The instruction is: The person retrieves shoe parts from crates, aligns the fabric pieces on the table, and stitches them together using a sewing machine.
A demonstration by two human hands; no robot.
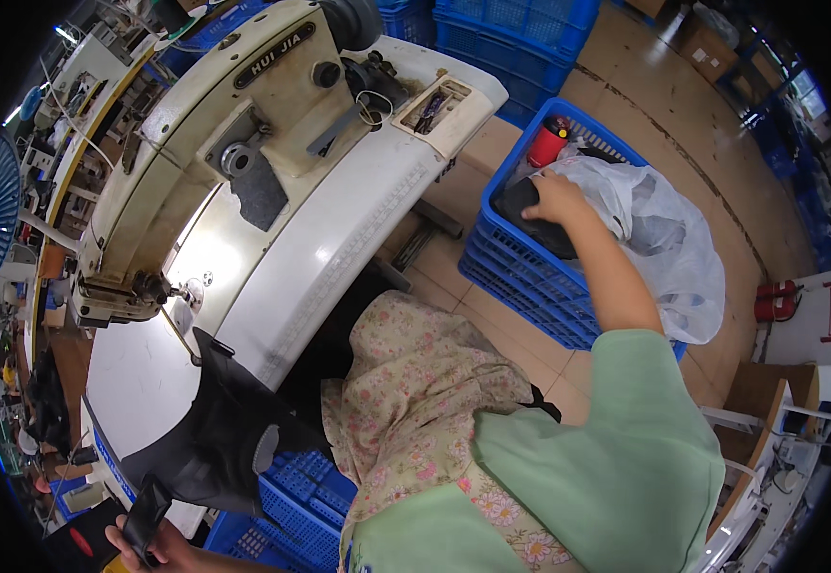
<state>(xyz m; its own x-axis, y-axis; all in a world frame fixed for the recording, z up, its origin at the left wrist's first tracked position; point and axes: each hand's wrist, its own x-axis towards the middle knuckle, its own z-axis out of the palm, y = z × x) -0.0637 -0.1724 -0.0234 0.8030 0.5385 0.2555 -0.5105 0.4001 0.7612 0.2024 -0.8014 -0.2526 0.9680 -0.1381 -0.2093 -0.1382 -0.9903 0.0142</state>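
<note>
My left hand (pixel 169 549), low at the left, is closed on a dark folded strip (pixel 146 511). Whether that strip belongs to the larger black fabric piece (pixel 210 430) beside it, I cannot tell. This piece hangs over the front of the sewing machine's white bed (pixel 282 315), its upper corner near the needle area. Over to the right, my right hand (pixel 557 199) reaches into a blue plastic basket (pixel 521 301), with its fingers bent over a black item (pixel 533 218). White plastic bags (pixel 669 239) and a red cylindrical object (pixel 549 141) share the basket.
The sewing machine (pixel 172 134) stands ahead of me, with a small tray (pixel 435 115) at its right end. Stacked blue crates (pixel 516 48) are behind it. Another blue crate (pixel 306 497) sits below the bed. Red extinguishers (pixel 776 301) stand by the wall.
</note>
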